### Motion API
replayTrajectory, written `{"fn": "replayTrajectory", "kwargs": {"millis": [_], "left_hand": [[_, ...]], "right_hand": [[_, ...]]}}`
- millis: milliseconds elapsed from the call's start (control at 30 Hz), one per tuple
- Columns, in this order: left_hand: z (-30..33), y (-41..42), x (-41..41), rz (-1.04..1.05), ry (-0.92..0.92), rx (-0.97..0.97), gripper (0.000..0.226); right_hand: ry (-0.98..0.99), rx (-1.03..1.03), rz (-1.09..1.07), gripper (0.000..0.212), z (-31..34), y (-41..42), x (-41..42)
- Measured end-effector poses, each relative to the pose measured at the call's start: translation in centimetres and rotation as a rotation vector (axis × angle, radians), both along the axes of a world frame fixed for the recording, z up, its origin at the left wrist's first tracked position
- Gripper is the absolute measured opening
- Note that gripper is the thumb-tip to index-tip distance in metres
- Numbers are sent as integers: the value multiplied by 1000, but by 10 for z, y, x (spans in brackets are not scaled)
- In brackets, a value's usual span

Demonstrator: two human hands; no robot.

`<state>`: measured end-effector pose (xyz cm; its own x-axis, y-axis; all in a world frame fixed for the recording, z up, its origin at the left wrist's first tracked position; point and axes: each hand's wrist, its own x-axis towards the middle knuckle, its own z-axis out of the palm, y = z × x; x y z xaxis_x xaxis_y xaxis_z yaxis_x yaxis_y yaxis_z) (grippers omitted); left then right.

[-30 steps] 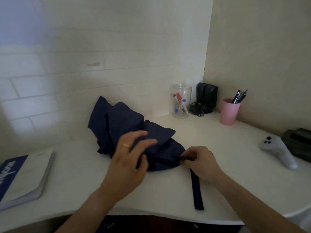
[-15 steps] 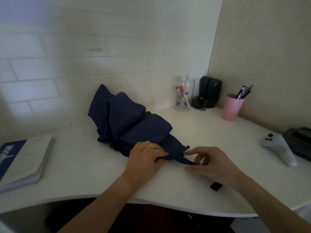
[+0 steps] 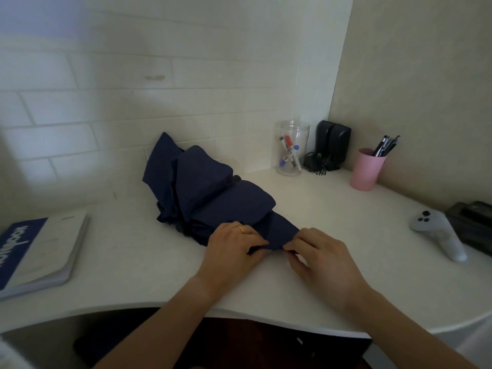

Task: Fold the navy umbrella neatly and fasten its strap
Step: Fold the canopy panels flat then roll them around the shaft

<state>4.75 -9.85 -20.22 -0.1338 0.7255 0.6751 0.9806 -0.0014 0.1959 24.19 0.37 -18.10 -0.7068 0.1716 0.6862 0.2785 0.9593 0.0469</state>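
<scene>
At the counter's (image 3: 332, 209) left edge lies a book (image 3: 40, 251) with a blue cover panel bearing white lettering, seen sideways and only partly legible. Toward the middle, the navy umbrella (image 3: 210, 190) lies loosely bunched, its canopy reaching back to the tiled wall and its narrow end pointing at the front edge. The left hand (image 3: 231, 251), wearing a gold ring, is curled and pinching fabric at that narrow end; the right hand (image 3: 322, 259) pinches the same fabric just beside it. In the back corner stand a clear jar of markers (image 3: 291, 147), black speakers (image 3: 332, 142) and a pink cup of pens (image 3: 366, 169). A white controller (image 3: 439, 233) rests near the right edge.
</scene>
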Motion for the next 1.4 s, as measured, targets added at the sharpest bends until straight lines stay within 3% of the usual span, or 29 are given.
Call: {"fn": "replayTrajectory", "kwargs": {"millis": [67, 167, 267, 333, 367, 433, 533, 700, 833, 900, 1000, 1067, 1100, 1167, 1233, 1267, 1333, 1400], "left_hand": [[4, -6, 2, 1, 9, 28, 28], [18, -30, -4, 122, -86, 172, 52], [34, -52, -31, 549, -331, 328, 77], [40, -54, -57, 754, -658, 171, 111], [42, -53, -68, 752, -795, 57, 122], [44, -49, -82, 634, -868, -103, 128], [47, -39, -86, 494, -844, -134, 101], [59, -32, -80, 346, -988, 117, 27], [93, -25, -59, 223, -1139, 324, 16], [120, -20, -45, 163, -1130, 359, 16], [162, -15, -28, 58, -1106, 285, 21], [184, -16, -22, -53, -1111, 221, 28], [189, -20, -22, -105, -1061, 235, 33], [190, -33, -33, -83, -712, 286, 48], [182, -43, -51, 21, -403, 172, 77], [175, -44, -58, 53, -386, 46, 96], [160, -43, -64, 30, -550, -183, 119], [151, -34, -64, -120, -742, -276, 102]], "right_hand": [[16, -31, 0, 9, 3, -2, -2], [32, -130, 15, 14, 7, -1, -2], [63, -264, 37, 25, 11, 4, -5], [104, -389, 71, 28, 18, 5, -14], [121, -454, 78, 30, 23, 5, -21], [131, -565, 82, 34, 31, 5, -35], [-12, -627, 85, 54, 42, 5, -50], [-198, -674, 94, 105, 52, 3, -71], [-225, -689, 87, 129, 64, -9, -91], [-142, -665, 46, 117, 74, -19, -107], [163, -861, 71, 51, 97, -32, -124], [374, -1095, 155, 22, 109, -31, -124], [454, -1194, 191, 19, 113, -28, -119], [557, -1407, 296, 18, 121, -23, -104], [595, -1592, 411, 16, 124, -21, -91], [609, -1660, 455, 14, 126, -20, -87], [639, -1758, 504, 9, 127, -24, -83], [662, -1818, 517, 7, 130, -25, -82]]}}
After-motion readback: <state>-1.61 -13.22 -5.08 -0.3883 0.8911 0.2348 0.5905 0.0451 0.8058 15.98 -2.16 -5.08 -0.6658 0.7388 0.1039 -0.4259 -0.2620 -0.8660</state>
